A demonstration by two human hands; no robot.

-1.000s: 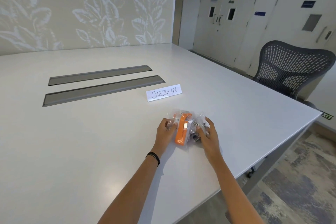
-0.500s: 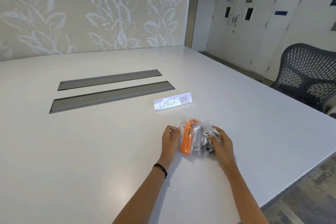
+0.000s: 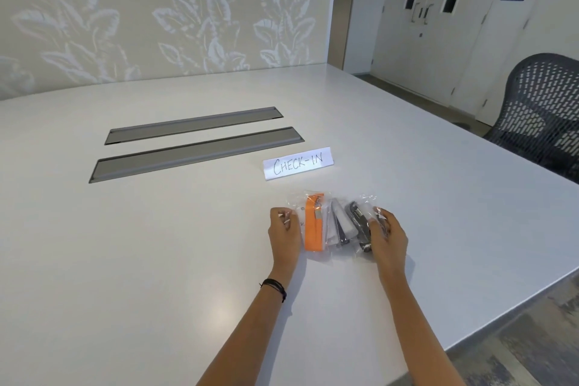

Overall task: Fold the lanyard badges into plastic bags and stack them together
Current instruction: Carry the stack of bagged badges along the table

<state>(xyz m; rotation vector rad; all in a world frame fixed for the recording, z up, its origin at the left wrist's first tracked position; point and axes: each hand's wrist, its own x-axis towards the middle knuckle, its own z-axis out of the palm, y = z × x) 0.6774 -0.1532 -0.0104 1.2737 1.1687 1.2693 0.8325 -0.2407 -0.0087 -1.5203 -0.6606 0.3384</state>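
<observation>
Bags (image 3: 332, 222), three of them, lie fanned on the white counter (image 3: 156, 244) in front of me, each of clear plastic with a folded lanyard inside. They overlap like cards rather than sit squarely one on another. The orange bag (image 3: 313, 229) is on the left, the white bag (image 3: 340, 224) in the middle and the black bag (image 3: 357, 219) on the right.

My left grip (image 3: 284, 230) sits at the left edge of the orange bag with its fingers curled in, knuckles up. It touches the plastic there, but I cannot tell whether it pinches the edge or only rests against it. A dark band (image 3: 275, 288) circles that wrist.

My right grip (image 3: 387, 236) has hold of the black bag from the right. The thumb lies on top, the fingers curl round the outer edge, and crinkled plastic stands up over the fingertips.

Just beyond the bags stands a white card (image 3: 297, 163) with CHECK-IN written on it by hand. Farther back and to the left, two long grey slots (image 3: 194, 153) are set into the counter, side by side. A dark mesh chair (image 3: 545, 110) stands at the counter's right side, and pale doors (image 3: 432, 9) close off the room behind it.
</observation>
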